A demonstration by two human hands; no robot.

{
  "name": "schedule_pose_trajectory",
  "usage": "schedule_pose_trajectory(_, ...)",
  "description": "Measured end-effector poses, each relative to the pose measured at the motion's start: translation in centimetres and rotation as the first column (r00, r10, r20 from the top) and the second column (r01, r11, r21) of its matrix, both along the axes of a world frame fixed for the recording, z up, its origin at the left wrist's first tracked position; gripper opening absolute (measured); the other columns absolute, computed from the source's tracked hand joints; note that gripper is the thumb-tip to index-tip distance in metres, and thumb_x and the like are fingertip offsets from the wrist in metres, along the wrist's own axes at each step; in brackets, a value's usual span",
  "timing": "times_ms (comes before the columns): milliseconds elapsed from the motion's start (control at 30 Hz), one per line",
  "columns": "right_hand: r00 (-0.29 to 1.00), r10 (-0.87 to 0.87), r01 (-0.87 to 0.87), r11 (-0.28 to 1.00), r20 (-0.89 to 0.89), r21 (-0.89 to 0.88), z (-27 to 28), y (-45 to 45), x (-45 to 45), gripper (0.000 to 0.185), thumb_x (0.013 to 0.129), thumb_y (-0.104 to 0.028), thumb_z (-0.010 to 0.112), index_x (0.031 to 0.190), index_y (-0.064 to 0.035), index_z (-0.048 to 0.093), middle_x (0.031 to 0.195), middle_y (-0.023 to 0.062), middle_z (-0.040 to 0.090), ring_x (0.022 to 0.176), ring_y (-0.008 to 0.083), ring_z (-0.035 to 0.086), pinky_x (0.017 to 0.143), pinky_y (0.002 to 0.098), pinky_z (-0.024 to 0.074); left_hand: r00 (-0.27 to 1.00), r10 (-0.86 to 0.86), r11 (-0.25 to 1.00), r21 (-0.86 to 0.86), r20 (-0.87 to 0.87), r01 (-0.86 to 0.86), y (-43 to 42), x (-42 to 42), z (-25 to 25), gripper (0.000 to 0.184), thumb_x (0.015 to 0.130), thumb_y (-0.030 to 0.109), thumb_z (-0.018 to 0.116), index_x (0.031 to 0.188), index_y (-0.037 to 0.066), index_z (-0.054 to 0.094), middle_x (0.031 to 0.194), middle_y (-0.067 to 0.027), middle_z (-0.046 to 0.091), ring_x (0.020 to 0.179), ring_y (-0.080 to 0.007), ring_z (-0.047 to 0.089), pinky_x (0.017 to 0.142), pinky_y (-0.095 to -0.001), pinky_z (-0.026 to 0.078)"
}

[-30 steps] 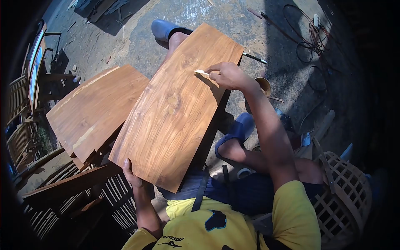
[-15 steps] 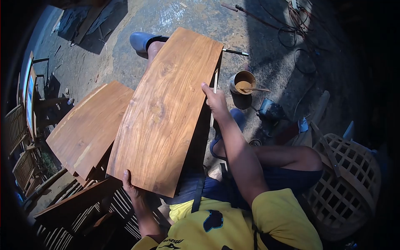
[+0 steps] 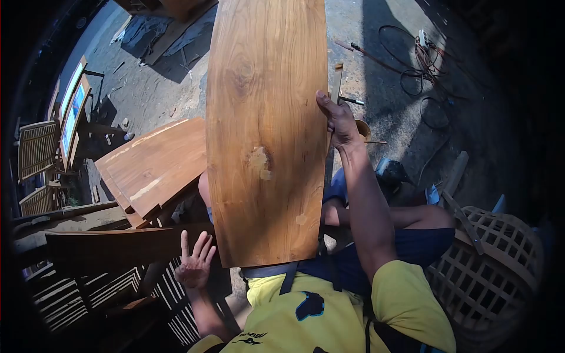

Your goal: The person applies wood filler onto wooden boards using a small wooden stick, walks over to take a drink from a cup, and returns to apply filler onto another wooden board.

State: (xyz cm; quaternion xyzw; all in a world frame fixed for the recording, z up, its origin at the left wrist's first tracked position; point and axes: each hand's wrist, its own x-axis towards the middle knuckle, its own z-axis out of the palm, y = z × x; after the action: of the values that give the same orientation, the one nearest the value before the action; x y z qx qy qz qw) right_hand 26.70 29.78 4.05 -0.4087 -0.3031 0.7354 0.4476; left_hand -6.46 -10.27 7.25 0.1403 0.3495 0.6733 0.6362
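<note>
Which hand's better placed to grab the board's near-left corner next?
Left hand, probably: open, empty, right beside it. Right hand grips the wooden board by its right edge, plus a thin stick.

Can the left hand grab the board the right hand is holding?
Probably yes: the left hand looks open and empty, close to a corner of the board, and nothing shows between them.

Wooden panel [image 3: 268,126], right grip [image 3: 342,122] on its edge, left grip [image 3: 195,266] splayed nearby

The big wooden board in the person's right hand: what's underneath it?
From under the wooden board, part of the left leg shows at one side, the bent right leg at the other; whatever else lies beneath is covered.
</note>
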Motion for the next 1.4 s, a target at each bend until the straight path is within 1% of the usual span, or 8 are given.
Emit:
schedule_pose_trajectory(300, 0.932, 0.297, -0.333, 0.927, 0.206, 0.171, 8.4, -3.0, -3.6, 0.036, 0.091, -0.037, 0.080, 0.096, -0.0024, 0.070, 0.077, -0.0035, 0.060, 0.064, 0.0042, 0.051, 0.059, 0.0217, 0.0387, 0.822, 0.286, 0.954, 0.226, -0.493, -0.196, 24.0, -4.6, 8.0, 0.090, 0.098, 0.063, 0.052, 0.161, 0.006, 0.022, 0.155, -0.0320, 0.039, 0.143, -0.0402, 0.044, 0.118, -0.0463, 0.040)
schedule_pose_trajectory(567, 0.872, 0.398, -0.488, 0.763, 0.286, 0.424, 17.5, 0.2, -8.4, 0.039, 0.091, -0.039, 0.080, 0.101, -0.0021, 0.072, 0.081, -0.0016, 0.065, 0.073, 0.0074, 0.059, 0.066, 0.0253, 0.0461, -0.704, 0.510, 0.731, 0.680, -0.494, 0.054, 33.8, -11.3, 30.6, 0.081, 0.089, 0.059, 0.073, 0.149, 0.010, 0.049, 0.138, -0.0221, 0.061, 0.130, -0.0294, 0.059, 0.107, -0.0426, 0.048)
schedule_pose_trajectory(600, 0.824, 0.437, -0.565, 0.692, 0.361, 0.450, 19.7, 0.3, -8.5, 0.040, 0.091, -0.040, 0.079, 0.102, -0.0019, 0.072, 0.083, -0.0021, 0.065, 0.076, 0.0068, 0.059, 0.068, 0.0253, 0.0463, -0.664, 0.396, 0.856, 0.517, -0.634, 0.018, 33.8, -13.0, 32.7, 0.095, 0.088, 0.072, 0.063, 0.157, 0.012, 0.037, 0.154, -0.0229, 0.047, 0.144, -0.0411, 0.043, 0.118, -0.0478, 0.035)
schedule_pose_trajectory(733, 0.707, 0.447, -0.707, 0.447, 0.548, 0.548, 26.8, 1.3, -8.2, 0.039, 0.092, -0.042, 0.078, 0.094, -0.0030, 0.071, 0.078, -0.0025, 0.062, 0.076, 0.0061, 0.057, 0.069, 0.0244, 0.0427, -0.578, 0.188, 0.952, 0.293, -0.794, -0.092, 29.3, -14.7, 38.7, 0.055, 0.094, 0.050, 0.072, 0.127, 0.006, 0.064, 0.107, -0.0114, 0.073, 0.100, -0.0145, 0.068, 0.089, -0.0308, 0.054)
schedule_pose_trajectory(900, 0.559, 0.128, -0.817, 0.256, 0.820, 0.517, 33.3, 5.0, -7.2, 0.034, 0.091, -0.036, 0.079, 0.078, -0.0054, 0.069, 0.064, -0.0062, 0.055, 0.060, 0.0010, 0.048, 0.056, 0.0247, 0.0359, 0.084, 0.096, 0.970, 0.074, -0.992, -0.232, 19.8, -11.4, 36.9, 0.051, 0.095, 0.045, 0.073, 0.122, 0.002, 0.068, 0.106, -0.0062, 0.073, 0.086, -0.0129, 0.070, 0.077, -0.0283, 0.056)
schedule_pose_trajectory(1033, 0.551, -0.071, -0.823, 0.119, 0.831, 0.556, 35.7, 8.7, -6.7, 0.035, 0.088, -0.036, 0.081, 0.081, -0.0021, 0.072, 0.066, -0.0015, 0.062, 0.065, 0.0045, 0.057, 0.060, 0.0287, 0.0444, 0.709, 0.365, 0.926, 0.310, -0.603, -0.214, 16.6, -10.0, 22.9, 0.042, 0.106, 0.031, 0.058, 0.136, 0.001, 0.058, 0.125, -0.0117, 0.068, 0.108, -0.0198, 0.069, 0.086, -0.0363, 0.060)
schedule_pose_trajectory(1133, 0.404, -0.695, -0.817, 0.019, 0.595, 0.577, 33.5, 10.8, -7.5, 0.061, 0.081, -0.054, 0.082, 0.114, -0.0042, 0.074, 0.099, 0.0142, 0.076, 0.095, 0.0277, 0.071, 0.085, 0.0375, 0.0526, 0.788, 0.440, 0.895, 0.278, -0.430, -0.348, 17.7, -2.1, 15.4, 0.043, 0.104, 0.030, 0.060, 0.132, -0.002, 0.056, 0.121, -0.0130, 0.068, 0.109, -0.0221, 0.069, 0.092, -0.0373, 0.059)
schedule_pose_trajectory(1400, 0.569, -0.146, -0.556, 0.657, 0.810, 0.509, 16.3, 2.4, 3.8, 0.036, 0.098, -0.035, 0.068, 0.116, -0.0037, 0.072, 0.080, 0.0090, 0.070, 0.075, 0.0146, 0.068, 0.070, 0.0327, 0.0524, 0.893, 0.382, 0.924, 0.085, -0.237, -0.373, 14.5, 6.5, 6.2, 0.053, 0.103, 0.033, 0.060, 0.142, 0.000, 0.047, 0.132, -0.0150, 0.061, 0.123, -0.0256, 0.060, 0.105, -0.0437, 0.050)
